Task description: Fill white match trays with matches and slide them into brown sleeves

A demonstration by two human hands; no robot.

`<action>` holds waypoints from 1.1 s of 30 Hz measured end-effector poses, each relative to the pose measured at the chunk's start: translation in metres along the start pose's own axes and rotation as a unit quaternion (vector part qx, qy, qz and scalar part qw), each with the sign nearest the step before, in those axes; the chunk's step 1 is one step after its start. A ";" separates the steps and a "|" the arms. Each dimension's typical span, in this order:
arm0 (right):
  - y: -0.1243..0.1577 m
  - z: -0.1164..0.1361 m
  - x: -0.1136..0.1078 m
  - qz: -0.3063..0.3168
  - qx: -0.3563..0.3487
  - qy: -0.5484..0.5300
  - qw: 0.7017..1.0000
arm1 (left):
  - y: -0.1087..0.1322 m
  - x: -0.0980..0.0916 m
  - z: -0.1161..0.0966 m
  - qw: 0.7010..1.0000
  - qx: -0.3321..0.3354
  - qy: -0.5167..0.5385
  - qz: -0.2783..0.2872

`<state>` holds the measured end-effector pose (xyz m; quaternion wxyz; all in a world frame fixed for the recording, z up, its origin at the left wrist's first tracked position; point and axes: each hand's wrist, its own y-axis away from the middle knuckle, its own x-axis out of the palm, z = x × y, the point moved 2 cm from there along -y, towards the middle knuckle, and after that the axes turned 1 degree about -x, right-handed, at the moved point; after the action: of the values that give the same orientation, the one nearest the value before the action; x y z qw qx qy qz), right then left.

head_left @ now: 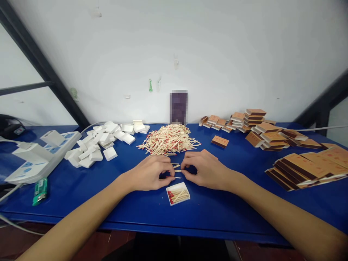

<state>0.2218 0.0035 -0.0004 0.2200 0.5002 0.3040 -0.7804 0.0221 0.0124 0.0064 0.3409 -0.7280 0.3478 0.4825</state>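
Note:
My left hand (152, 173) is curled in a pinch, with a match (177, 177) sticking out from its thumb and fingertips. Facing it, my right hand (203, 169) closes its thumb and index finger on the end of a match (177, 170). More matchsticks lie across the small gap between the two hands, partly hidden by the fingers. Just below stands a white matchbox tray (170, 203) holding several red-headed matches, their heads toward the left. Beyond both hands is a big heap of loose matches (170, 139).
White trays (110, 153) are piled at the left, near a power strip (62, 146) and a green lighter (40, 191). Orange matchbox sleeves (268, 137) are stacked at the right, with flat sleeves (301, 166) nearer. One sleeve (220, 141) lies alone. The blue table (130, 214) meets a white wall.

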 end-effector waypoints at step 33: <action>0.000 0.003 0.012 0.018 -0.005 -0.020 1.000 | 0.006 -0.006 0.011 0.995 -0.052 -0.089 0.004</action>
<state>0.2150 0.0009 -0.0099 0.2421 0.4887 0.2946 -0.7847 0.0103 0.0192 0.0083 0.3299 -0.6974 0.2933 0.5646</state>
